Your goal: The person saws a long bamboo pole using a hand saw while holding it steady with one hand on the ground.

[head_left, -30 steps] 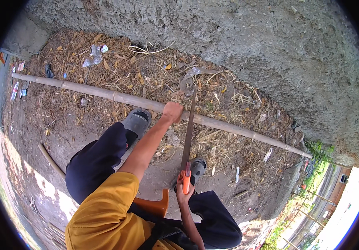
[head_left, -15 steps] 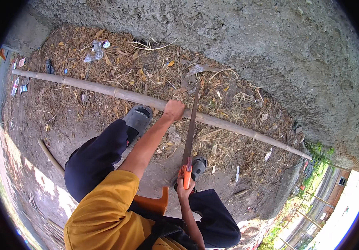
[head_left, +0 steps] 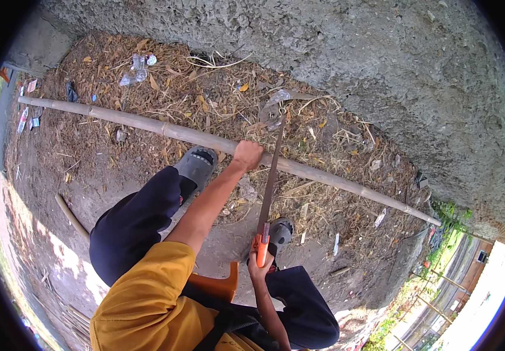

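Observation:
A long bamboo pole (head_left: 199, 138) slants across the ground in front of me, from the far left to the nearer right. Closed around the pole near its middle is my left hand (head_left: 248, 155). Just right of that hand, a handsaw (head_left: 270, 187) crosses the pole, its dark blade pointing away from me. My right hand (head_left: 258, 266) is wrapped around the saw's orange handle, close to my right shoe. Whether the blade has cut into the bamboo is too small to tell.
A rough concrete wall (head_left: 369, 64) rises beyond the pole. Dry leaves and straw cover the ground, with a crumpled clear plastic piece (head_left: 138, 69) and a plastic bottle (head_left: 23, 120). A short stick (head_left: 71, 216) lies left of my knee. An orange plastic seat (head_left: 217, 285) is beneath me.
The saw's blade has tilted very slightly to the right at its tip. My left hand keeps its hold on the pole, and the whole view has shifted a little.

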### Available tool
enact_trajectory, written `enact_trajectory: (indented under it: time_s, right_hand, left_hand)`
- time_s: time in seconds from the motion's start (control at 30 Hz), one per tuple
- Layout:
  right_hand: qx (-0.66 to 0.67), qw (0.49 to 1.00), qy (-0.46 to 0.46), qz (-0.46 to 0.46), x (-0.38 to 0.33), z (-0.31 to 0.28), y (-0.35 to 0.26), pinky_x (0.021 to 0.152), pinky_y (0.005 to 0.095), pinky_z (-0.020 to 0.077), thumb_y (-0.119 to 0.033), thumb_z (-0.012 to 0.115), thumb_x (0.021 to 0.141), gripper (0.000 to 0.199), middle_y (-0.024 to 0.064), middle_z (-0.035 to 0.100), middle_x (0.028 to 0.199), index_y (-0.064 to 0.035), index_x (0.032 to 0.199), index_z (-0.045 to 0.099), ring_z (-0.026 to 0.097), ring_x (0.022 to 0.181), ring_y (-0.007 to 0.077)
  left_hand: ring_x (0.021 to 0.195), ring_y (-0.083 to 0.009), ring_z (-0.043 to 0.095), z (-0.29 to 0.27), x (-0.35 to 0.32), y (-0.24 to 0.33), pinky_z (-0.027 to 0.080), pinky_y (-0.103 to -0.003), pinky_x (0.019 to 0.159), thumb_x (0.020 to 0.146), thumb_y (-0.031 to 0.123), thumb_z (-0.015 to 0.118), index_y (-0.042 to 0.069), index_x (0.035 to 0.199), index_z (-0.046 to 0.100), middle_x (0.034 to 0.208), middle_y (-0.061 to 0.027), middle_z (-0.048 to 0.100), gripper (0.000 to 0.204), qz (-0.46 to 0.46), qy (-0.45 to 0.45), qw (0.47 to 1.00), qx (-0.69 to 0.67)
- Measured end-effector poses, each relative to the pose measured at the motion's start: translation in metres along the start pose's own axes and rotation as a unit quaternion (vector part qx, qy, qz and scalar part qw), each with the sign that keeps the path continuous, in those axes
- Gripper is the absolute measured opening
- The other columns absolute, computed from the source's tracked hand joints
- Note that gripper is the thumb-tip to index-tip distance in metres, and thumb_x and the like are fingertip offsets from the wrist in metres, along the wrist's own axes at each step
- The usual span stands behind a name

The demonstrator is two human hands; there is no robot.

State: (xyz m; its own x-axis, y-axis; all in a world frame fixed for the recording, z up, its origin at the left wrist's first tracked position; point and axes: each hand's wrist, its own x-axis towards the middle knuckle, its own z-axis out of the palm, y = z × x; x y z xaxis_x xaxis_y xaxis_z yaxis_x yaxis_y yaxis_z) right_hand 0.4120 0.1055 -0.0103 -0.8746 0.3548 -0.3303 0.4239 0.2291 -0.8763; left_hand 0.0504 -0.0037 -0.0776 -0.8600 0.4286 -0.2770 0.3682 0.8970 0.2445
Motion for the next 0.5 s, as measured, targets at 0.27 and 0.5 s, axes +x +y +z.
enact_trajectory:
  time_s: [0.27,0.5]
  right_hand:
    - [-0.007,0.999,0.023,-0.030,0.008,-0.005,0.001,0.069,0.0276,0.0525,0.000,0.062,0.082,0.030,0.0061,0.067,0.076,0.0031,0.111,0.071,0.064,0.071,0.0097]
    - [0.099,0.993,-0.026,0.053,-0.047,-0.016,0.022,0.093,0.0273,0.0530,0.006,0.061,0.086,0.041,0.0162,0.064,0.125,0.0080,0.127,0.061,0.064,0.109,0.0168]
  left_hand:
    - [0.083,-0.0259,0.075,-0.003,0.002,0.007,0.059,-0.038,0.072,0.068,0.022,0.083,0.011,0.085,0.077,0.087,-0.0100,0.076,0.021,-0.007,-0.003,1.000,-0.007]
    - [0.085,-0.0261,0.075,-0.005,0.004,0.004,0.059,-0.039,0.073,0.070,0.021,0.082,0.011,0.091,0.076,0.090,-0.0102,0.076,0.024,0.008,-0.022,1.000,-0.003]
